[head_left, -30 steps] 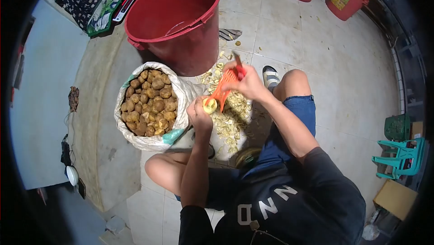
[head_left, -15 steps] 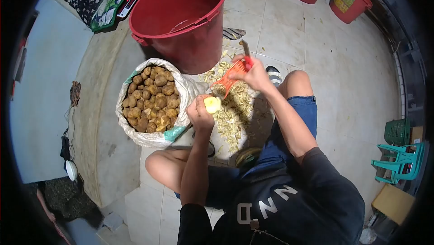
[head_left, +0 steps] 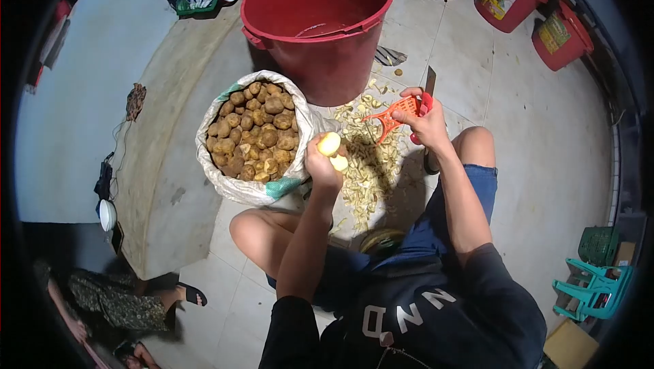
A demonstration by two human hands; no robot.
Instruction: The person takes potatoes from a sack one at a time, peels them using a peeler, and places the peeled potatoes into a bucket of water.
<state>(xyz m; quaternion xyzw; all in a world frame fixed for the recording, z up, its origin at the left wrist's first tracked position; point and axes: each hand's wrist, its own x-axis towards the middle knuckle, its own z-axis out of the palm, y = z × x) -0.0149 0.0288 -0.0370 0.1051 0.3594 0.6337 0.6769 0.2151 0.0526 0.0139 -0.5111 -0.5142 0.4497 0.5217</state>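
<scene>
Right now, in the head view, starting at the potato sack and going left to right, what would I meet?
Sack, left hand holding peeled potato, right hand holding orange peeler, then the teal plastic seat.

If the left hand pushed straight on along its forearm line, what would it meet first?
Probably the big red tub, though the left hand might brush the white sack first; depth is unclear.
</scene>
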